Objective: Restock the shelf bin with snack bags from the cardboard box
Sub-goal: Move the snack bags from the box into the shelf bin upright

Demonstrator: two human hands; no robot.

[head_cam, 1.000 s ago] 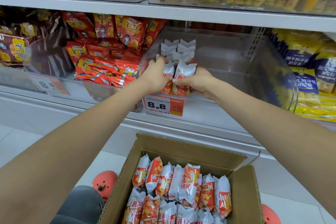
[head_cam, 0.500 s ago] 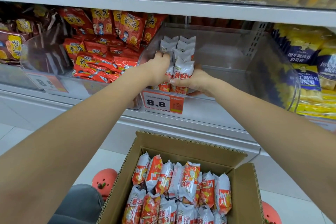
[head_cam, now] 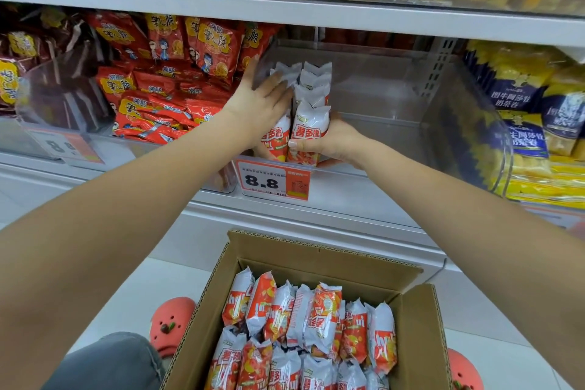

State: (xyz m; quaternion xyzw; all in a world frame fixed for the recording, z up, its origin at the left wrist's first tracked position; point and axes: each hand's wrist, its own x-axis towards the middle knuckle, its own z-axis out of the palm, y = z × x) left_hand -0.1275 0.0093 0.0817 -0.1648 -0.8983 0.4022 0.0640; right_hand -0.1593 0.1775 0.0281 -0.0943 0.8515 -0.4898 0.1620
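A clear plastic shelf bin holds two short rows of white-and-orange snack bags standing upright at its left front. My right hand grips the front right bag from the side. My left hand lies flat with fingers spread against the left row, pressing on the bags beside the bin's left wall. Below, an open cardboard box on the floor is packed with several of the same bags.
An orange 8.8 price tag hangs on the bin's front. A bin of red snack packs sits to the left, yellow and blue packs to the right. A shelf board runs above. Pink shoes flank the box.
My left hand has opened from a grip to a flat spread palm and slid further back along the left row. My right hand stays on the front bag.
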